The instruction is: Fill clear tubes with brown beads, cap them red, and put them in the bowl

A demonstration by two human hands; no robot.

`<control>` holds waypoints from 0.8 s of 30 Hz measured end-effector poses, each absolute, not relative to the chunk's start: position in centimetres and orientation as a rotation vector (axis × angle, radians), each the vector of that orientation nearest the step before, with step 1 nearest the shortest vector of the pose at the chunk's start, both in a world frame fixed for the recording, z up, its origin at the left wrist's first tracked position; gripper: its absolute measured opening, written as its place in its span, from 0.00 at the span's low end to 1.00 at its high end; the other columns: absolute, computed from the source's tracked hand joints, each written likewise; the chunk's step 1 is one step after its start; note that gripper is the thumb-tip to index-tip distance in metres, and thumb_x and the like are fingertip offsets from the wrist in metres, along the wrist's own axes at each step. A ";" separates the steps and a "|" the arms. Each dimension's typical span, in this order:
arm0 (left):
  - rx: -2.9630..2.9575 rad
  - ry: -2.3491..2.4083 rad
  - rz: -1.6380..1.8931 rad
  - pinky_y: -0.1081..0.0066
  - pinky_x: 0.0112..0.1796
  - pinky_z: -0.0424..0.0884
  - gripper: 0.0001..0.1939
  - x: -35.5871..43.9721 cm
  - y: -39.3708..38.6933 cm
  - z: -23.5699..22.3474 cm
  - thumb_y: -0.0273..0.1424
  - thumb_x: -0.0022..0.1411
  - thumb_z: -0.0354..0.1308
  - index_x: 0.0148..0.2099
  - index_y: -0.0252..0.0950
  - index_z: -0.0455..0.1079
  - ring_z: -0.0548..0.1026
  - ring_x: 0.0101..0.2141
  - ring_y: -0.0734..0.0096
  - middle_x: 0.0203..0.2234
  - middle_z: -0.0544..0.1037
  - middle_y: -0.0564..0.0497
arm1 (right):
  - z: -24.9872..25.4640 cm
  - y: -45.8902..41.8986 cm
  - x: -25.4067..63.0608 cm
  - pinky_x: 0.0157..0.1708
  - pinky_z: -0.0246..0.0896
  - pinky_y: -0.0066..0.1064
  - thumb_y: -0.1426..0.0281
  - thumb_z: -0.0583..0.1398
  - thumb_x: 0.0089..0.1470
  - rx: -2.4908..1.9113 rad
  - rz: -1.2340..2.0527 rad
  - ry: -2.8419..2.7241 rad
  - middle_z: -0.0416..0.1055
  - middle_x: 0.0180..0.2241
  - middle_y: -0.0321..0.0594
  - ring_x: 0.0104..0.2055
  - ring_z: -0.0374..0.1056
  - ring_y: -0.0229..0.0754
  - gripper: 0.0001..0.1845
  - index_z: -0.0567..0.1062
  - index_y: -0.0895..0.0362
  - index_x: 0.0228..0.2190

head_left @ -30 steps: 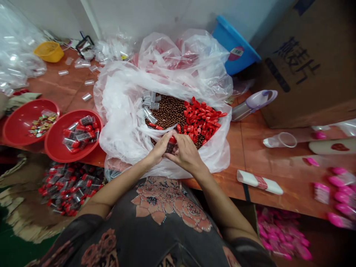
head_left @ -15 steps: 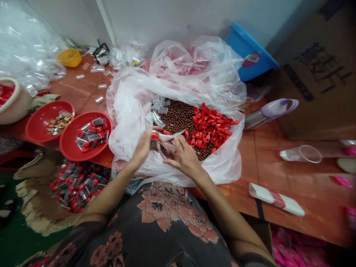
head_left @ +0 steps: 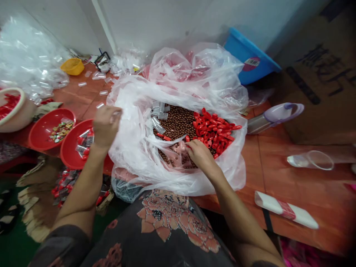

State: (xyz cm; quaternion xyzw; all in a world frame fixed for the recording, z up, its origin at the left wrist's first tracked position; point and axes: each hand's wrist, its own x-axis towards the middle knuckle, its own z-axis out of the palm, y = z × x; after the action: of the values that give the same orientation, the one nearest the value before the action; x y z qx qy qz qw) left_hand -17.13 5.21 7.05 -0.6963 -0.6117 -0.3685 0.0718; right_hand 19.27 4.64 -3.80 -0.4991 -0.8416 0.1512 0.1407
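My left hand (head_left: 107, 127) is raised between a red bowl (head_left: 67, 154) and the white plastic bag (head_left: 125, 124), its fingers curled in; whether anything is inside them is hidden. Red-capped clear tubes (head_left: 86, 142) lie in that bowl, partly behind my wrist. Over the opened bag, my right hand (head_left: 201, 155) has its fingertips drawn together at the clear film, close to a small red piece; what they grip is too small to make out. The bag holds brown balls (head_left: 178, 120), a heap of red caps (head_left: 213, 128) and several clear tubes (head_left: 159, 109).
A second red bowl (head_left: 37, 129) holds small colourful pieces. Loose clear tubes (head_left: 82, 84) lie at the back left near a yellow bowl (head_left: 72, 66). On the right are a purple-lidded bottle (head_left: 280, 114), a clear cup (head_left: 319, 160), a white roll (head_left: 286, 209) and a cardboard box (head_left: 311, 111).
My left hand has moved left and up from the bag toward the bowl; the red-capped tube it held no longer shows. My right hand has shifted slightly right, its fingers now closed together.
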 end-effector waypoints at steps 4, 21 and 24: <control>-2.841 -1.738 -0.479 0.65 0.45 0.67 0.14 -8.3 10.3 3.4 0.22 0.64 0.51 0.42 0.37 0.78 0.73 0.44 0.60 0.39 0.78 0.43 | -3.4 6.6 15.7 0.47 0.61 0.36 0.73 0.53 0.63 -1.316 0.426 -2.561 0.75 0.41 0.47 0.44 0.67 0.47 0.14 0.78 0.58 0.41; -2.715 -2.525 -0.549 0.70 0.34 0.60 0.18 -3.3 17.1 -4.2 0.32 0.45 0.73 0.39 0.33 0.76 0.72 0.29 0.65 0.26 0.78 0.49 | -3.8 5.3 14.2 0.47 0.66 0.36 0.70 0.54 0.60 -1.270 1.055 -1.930 0.74 0.49 0.46 0.45 0.72 0.44 0.22 0.69 0.56 0.55; -2.638 -2.571 -0.647 0.70 0.35 0.61 0.17 -1.6 17.5 -5.0 0.34 0.48 0.72 0.39 0.34 0.76 0.72 0.30 0.66 0.26 0.78 0.50 | -4.0 3.4 16.0 0.34 0.69 0.32 0.63 0.58 0.58 -1.206 1.536 -1.398 0.76 0.35 0.38 0.31 0.72 0.39 0.20 0.72 0.53 0.51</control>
State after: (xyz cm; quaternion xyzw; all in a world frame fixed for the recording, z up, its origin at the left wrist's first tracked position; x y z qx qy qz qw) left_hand -1.56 17.49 -5.04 -0.6741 -0.6569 -0.1652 -0.2946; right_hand 15.98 3.35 -4.03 -0.4681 -0.5428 0.5963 0.3615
